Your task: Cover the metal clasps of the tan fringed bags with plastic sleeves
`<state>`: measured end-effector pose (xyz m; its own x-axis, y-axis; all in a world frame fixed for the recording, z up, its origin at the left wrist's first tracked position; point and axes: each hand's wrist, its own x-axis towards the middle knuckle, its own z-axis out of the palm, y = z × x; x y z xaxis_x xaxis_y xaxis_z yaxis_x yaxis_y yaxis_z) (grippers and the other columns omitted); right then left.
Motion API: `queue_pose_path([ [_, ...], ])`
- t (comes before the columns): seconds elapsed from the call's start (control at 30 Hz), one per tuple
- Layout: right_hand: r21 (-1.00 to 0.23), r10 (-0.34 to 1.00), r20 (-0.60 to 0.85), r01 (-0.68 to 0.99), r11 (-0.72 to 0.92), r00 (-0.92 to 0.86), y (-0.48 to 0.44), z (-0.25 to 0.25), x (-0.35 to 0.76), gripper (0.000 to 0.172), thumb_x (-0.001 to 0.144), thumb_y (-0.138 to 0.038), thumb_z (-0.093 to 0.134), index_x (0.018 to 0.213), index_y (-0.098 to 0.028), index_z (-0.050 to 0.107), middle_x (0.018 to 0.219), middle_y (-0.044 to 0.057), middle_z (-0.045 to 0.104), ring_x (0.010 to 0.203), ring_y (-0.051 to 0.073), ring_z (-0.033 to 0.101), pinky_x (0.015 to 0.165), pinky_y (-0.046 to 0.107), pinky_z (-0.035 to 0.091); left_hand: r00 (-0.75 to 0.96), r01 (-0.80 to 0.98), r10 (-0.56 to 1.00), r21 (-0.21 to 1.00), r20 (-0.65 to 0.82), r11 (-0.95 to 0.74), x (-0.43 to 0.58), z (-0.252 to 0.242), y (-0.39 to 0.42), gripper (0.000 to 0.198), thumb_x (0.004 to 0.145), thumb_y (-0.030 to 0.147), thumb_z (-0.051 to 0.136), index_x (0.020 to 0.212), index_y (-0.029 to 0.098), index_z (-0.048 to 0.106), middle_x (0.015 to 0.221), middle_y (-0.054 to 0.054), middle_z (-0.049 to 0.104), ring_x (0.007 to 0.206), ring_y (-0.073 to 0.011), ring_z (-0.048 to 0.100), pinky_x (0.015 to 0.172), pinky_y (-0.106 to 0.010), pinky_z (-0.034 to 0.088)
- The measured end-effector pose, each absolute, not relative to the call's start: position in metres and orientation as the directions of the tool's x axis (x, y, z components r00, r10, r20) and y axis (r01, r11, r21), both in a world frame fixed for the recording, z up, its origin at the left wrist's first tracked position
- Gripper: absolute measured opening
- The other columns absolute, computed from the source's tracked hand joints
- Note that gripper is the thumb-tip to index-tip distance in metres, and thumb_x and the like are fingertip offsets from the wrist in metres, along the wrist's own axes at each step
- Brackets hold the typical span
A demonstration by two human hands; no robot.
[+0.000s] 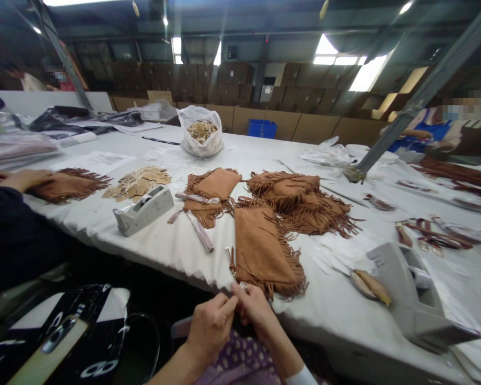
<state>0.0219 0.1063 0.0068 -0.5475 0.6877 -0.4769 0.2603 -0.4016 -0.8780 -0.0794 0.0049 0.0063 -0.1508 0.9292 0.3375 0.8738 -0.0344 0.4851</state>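
My left hand [211, 324] and my right hand [258, 311] meet at the table's front edge, fingers pinched together. Whatever lies between the fingertips is too small or hidden to make out. Just beyond them is a brown suede fringed bag [260, 243], flat on the table, its near edge close to my right fingers. A short strap with a metal clasp [232, 262] hangs from its left side. Farther back lie another fringed bag [218, 183] and a pile of fringed bags [300, 198]. Wrapped straps [200, 232] rest to the left of the nearest bag.
Grey tape dispensers stand left [146, 209] and right [411, 294]. Tan tags with strings [142, 182] lie heaped near a plastic bag of tags [202, 131]. At left, a co-worker's hand [28, 179] touches a fringed bag [70, 185]. A metal post [409, 101] rises at right.
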Motion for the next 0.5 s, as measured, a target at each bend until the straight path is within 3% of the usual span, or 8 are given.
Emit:
queue_pose_path([
  [0.1, -0.902, 0.697, -0.429, 0.227, -0.368, -0.575, 0.110, 0.004, 0.025, 0.054, 0.063, -0.070, 0.060, 0.057, -0.017, 0.050, 0.040, -0.003, 0.051, 0.029, 0.006, 0.037, 0.029, 0.018, 0.027, -0.100, 0.830, 0.935, 0.547, 0.340, -0.111, -0.086, 0.001, 0.001, 0.037, 0.092, 0.018, 0.036, 0.123, 0.024, 0.056, 0.087, -0.005, 0.069, 0.076, -0.0147, 0.066, 0.070, -0.021, 0.053],
  [0.2, -0.911, 0.735, -0.408, 0.184, -0.370, -0.541, 0.115, 0.001, 0.031, 0.052, 0.065, -0.068, 0.059, 0.059, -0.018, 0.050, 0.039, -0.004, 0.052, 0.027, 0.006, 0.036, 0.028, 0.018, 0.024, -0.041, 0.761, 0.940, 0.621, 0.339, -0.190, -0.090, -0.012, -0.015, 0.045, 0.093, 0.016, 0.031, 0.136, 0.023, 0.043, 0.113, -0.008, 0.066, 0.100, -0.0160, 0.063, 0.086, -0.025, 0.052],
  [0.27, -0.918, 0.766, -0.391, 0.157, -0.364, -0.510, 0.118, 0.000, 0.037, 0.050, 0.067, -0.067, 0.058, 0.059, -0.019, 0.048, 0.038, -0.004, 0.051, 0.026, 0.006, 0.036, 0.028, 0.018, 0.023, -0.055, 0.737, 0.954, 0.656, 0.296, -0.161, -0.093, -0.021, -0.029, 0.048, 0.092, 0.018, 0.033, 0.140, 0.024, 0.037, 0.123, -0.008, 0.062, 0.108, -0.0166, 0.060, 0.091, -0.026, 0.050],
  [0.4, -0.927, 0.774, -0.369, 0.147, -0.345, -0.515, 0.118, -0.002, 0.044, 0.048, 0.068, -0.064, 0.059, 0.061, -0.018, 0.048, 0.042, -0.004, 0.054, 0.028, 0.006, 0.039, 0.030, 0.017, 0.027, -0.262, 0.678, 0.953, 0.732, 0.155, 0.068, -0.101, -0.021, -0.037, 0.042, 0.089, 0.033, 0.047, 0.130, 0.023, 0.051, 0.121, -0.009, 0.064, 0.109, -0.0219, 0.061, 0.094, -0.032, 0.049],
  [0.5, -0.938, 0.775, -0.345, 0.153, -0.312, -0.530, 0.116, -0.003, 0.045, 0.046, 0.068, -0.062, 0.061, 0.065, -0.018, 0.049, 0.045, -0.003, 0.057, 0.031, 0.007, 0.042, 0.031, 0.017, 0.031, -0.389, 0.520, 0.919, 0.839, 0.067, 0.159, -0.099, -0.006, -0.013, 0.036, 0.090, 0.040, 0.043, 0.114, 0.021, 0.063, 0.113, -0.010, 0.068, 0.106, -0.0238, 0.062, 0.092, -0.034, 0.049],
])
